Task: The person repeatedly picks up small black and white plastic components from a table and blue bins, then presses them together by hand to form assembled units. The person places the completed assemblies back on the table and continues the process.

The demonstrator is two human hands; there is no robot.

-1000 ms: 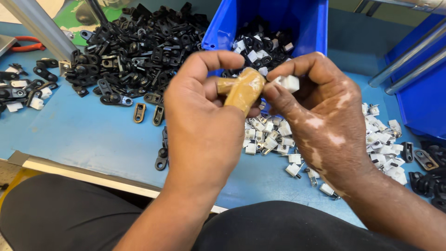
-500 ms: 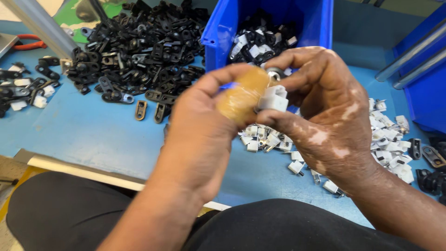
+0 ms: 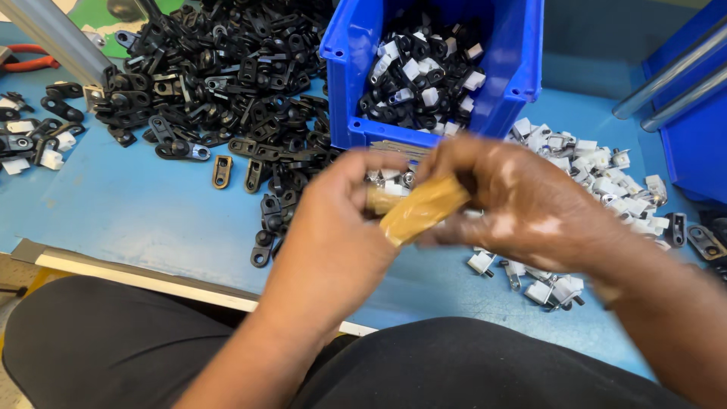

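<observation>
While black clips (image 3: 204, 83) lie heaped behind, a taped finger (image 3: 424, 208) is pinched between left hand (image 3: 341, 227) and right hand (image 3: 522, 204); what else is gripped cannot be told through blur.

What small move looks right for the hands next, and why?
Probably drop the piece into the blue bin. The left hand and right hand meet just in front of it, the tape-wrapped finger between them, and the bin holds joined black-and-white parts. Blur hides what they grip.
</observation>
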